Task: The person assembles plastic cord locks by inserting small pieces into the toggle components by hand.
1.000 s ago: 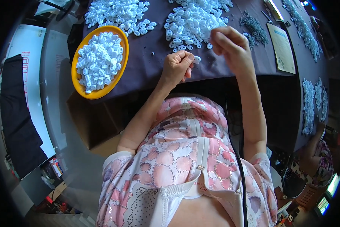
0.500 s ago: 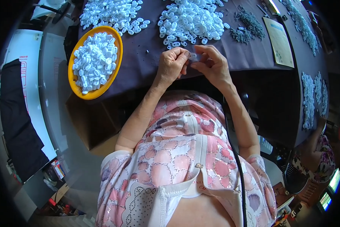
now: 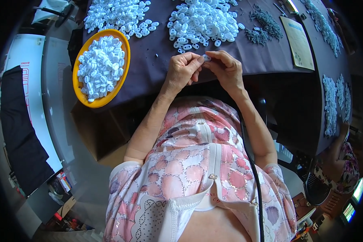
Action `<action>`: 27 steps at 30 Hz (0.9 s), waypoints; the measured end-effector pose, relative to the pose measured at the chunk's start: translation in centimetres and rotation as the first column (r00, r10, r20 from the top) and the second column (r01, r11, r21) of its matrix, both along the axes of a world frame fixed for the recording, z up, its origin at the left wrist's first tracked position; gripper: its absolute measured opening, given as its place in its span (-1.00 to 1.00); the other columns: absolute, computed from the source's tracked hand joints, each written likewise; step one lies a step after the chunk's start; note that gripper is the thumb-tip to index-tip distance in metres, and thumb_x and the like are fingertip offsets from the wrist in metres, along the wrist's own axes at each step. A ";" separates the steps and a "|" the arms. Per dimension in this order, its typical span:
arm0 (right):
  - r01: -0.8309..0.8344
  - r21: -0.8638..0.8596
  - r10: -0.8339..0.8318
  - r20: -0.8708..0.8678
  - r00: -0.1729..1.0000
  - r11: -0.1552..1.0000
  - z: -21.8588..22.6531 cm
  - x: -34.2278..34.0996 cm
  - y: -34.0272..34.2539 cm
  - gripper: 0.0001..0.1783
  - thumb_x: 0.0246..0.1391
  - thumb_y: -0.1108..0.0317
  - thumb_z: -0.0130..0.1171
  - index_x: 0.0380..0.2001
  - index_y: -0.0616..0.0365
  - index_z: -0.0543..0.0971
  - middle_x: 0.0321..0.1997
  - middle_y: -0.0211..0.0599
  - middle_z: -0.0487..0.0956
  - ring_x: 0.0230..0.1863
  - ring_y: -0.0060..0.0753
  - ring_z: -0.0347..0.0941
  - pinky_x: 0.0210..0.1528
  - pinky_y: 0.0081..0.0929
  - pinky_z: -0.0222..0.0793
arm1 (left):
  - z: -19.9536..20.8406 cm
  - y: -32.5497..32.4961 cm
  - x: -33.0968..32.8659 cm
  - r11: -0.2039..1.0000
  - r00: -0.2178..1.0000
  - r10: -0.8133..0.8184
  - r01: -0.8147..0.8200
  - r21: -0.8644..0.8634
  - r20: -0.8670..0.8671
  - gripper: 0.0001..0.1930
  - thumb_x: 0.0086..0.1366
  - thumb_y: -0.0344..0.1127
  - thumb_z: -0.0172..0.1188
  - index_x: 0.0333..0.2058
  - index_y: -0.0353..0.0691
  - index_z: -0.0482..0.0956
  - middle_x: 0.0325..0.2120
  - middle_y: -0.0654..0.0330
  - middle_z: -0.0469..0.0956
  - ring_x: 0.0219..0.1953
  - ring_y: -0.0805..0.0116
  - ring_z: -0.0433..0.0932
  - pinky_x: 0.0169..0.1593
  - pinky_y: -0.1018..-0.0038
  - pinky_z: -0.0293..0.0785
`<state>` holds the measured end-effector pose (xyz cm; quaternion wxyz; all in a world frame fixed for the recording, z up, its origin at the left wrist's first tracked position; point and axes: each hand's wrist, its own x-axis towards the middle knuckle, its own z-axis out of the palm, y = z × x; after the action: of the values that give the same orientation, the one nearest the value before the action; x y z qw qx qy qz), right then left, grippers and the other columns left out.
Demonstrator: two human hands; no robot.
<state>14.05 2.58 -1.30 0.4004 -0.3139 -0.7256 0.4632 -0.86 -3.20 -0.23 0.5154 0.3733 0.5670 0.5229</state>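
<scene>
My left hand (image 3: 182, 69) is closed in a pinch at the table's near edge, thumb against index finger. A small white oval plastic piece with holes (image 3: 207, 58) sits at its fingertips. From the other side my right hand (image 3: 228, 71) meets it, its thumb and index finger closed on the same piece. Just beyond the hands lies a large heap of similar white oval pieces (image 3: 203, 26). Whether the left fingers hide another small part I cannot tell.
At left, an orange oval basin (image 3: 127, 56) full of white pieces overhangs the table edge. Another white heap (image 3: 117, 16) lies behind it. Small grey parts (image 3: 267, 26) and a tan envelope (image 3: 297, 42) are at right. Another person's patterned sleeve (image 3: 347, 163) shows at far right.
My right thumb and fingers, apart half a second ago, have closed in on the white piece. The left hand has barely moved.
</scene>
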 end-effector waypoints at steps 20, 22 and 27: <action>0.131 0.255 -0.139 0.014 0.990 0.958 -0.9 -0.8 -0.4 -0.75 -0.22 0.53 0.28 -0.36 0.23 0.55 -0.44 -0.27 0.53 -0.48 -0.40 0.51 -0.46 -0.57 0.40 | -0.6 0.0 0.5 0.994 0.996 0.090 -0.090 0.068 0.007 -0.87 0.19 -0.39 0.09 -0.45 -0.31 0.54 -0.72 0.33 0.41 -0.82 0.69 0.27 -0.78 0.74 0.08; 0.156 0.271 -0.162 0.000 0.987 0.950 -1.0 -1.0 -0.4 -0.76 -0.23 0.52 0.29 -0.37 0.22 0.56 -0.46 -0.28 0.53 -0.50 -0.41 0.50 -0.47 -0.57 0.40 | -0.5 0.0 0.8 0.990 0.992 0.122 -0.124 0.065 0.027 -0.87 0.19 -0.39 0.09 -0.46 -0.31 0.54 -0.72 0.33 0.42 -0.81 0.68 0.28 -0.78 0.74 0.09; 0.069 0.099 -0.069 -0.004 0.998 0.993 -0.8 -0.8 0.0 -0.79 -0.12 0.48 0.24 -0.32 0.22 0.56 -0.51 -0.35 0.54 -0.51 -0.60 0.46 -0.50 -0.65 0.36 | -0.5 0.0 1.0 0.983 0.985 0.163 -0.168 0.074 0.061 -0.88 0.18 -0.39 0.10 -0.48 -0.30 0.55 -0.72 0.33 0.43 -0.80 0.67 0.31 -0.77 0.75 0.14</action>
<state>13.24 2.61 -2.12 0.4314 -0.3185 -0.7364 0.4126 0.15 -3.24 -0.71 0.4704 0.3305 0.5606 0.5960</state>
